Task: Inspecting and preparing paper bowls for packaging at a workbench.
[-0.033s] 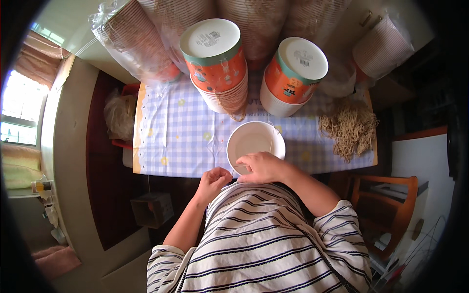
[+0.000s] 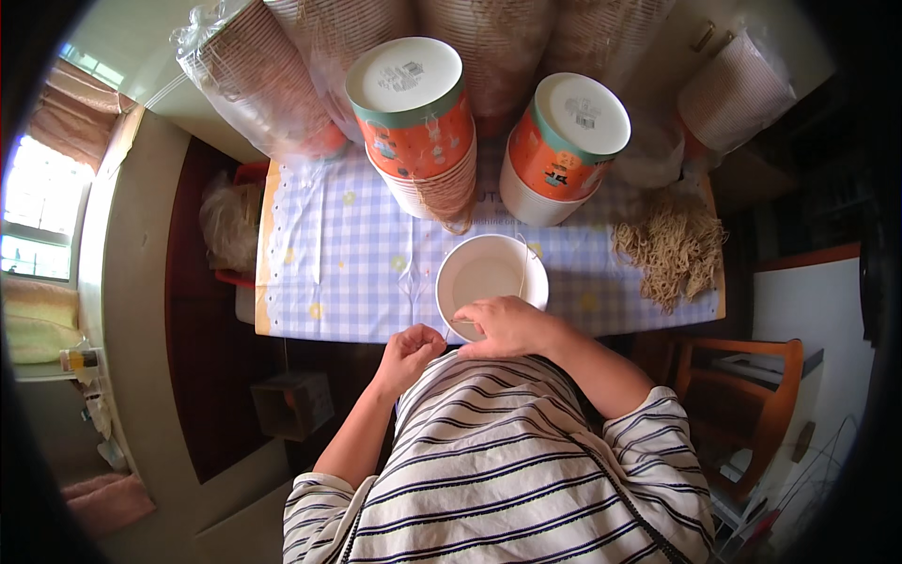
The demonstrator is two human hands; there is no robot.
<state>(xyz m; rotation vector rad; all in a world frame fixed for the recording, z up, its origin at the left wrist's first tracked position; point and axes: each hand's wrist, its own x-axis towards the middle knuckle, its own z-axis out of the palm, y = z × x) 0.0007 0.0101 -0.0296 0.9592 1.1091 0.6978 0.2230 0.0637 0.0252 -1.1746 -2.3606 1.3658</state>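
Observation:
A white paper bucket (image 2: 455, 273) stands mouth up at the table's near edge, close against my striped shirt. A thin tan cord (image 2: 523, 268) hangs from its far right rim down the inside wall. My right hand (image 2: 507, 327) bends over the near right rim, with a piece of cord between thumb and fingers. Just left of the bucket my left hand (image 2: 413, 350) is closed in a pinch at the near rim, on what looks like a thin cord end. The fingertips partly hide the cord between the two hands.
Beyond the bucket stand two stacks of upside-down orange-and-green paper buckets (image 2: 418, 141) (image 2: 567, 155), the left one with cords draped over it. A pile of tan cords (image 2: 672, 246) lies at the table's right. Bagged bucket stacks (image 2: 489, 56) line the back. A wooden chair (image 2: 742, 348) stands at right.
My right hand has shifted very slightly toward me at the rim. The left hand and the bucket stay practically where they were.

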